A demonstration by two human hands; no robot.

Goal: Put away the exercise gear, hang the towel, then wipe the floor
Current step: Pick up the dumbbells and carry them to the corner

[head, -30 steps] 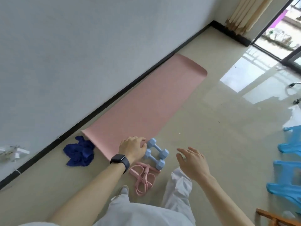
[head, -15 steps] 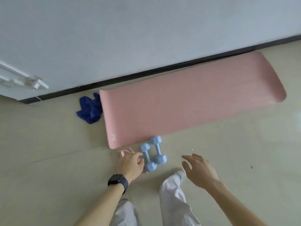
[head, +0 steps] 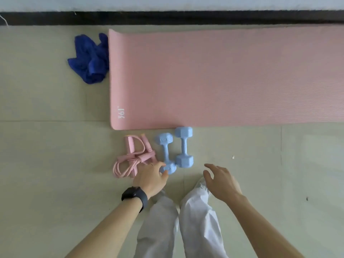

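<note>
Where the pink mat (head: 223,77) lies flat along the wall, two weights sit on the floor (head: 55,164) by its near edge. The blue dumbbell (head: 166,151) lies beside a pink pull rope (head: 133,157), and the second dumbbell (head: 184,146) has its far head at the mat's edge. The left hand (head: 150,178), a black watch (head: 135,195) on its wrist, has its fingers (head: 156,165) and thumb curled round the blue dumbbell's near head. The right hand (head: 221,181) hovers apart, its fingers loosely spread and holding nothing. A crumpled blue towel (head: 91,58) lies against the mat's short end.
</note>
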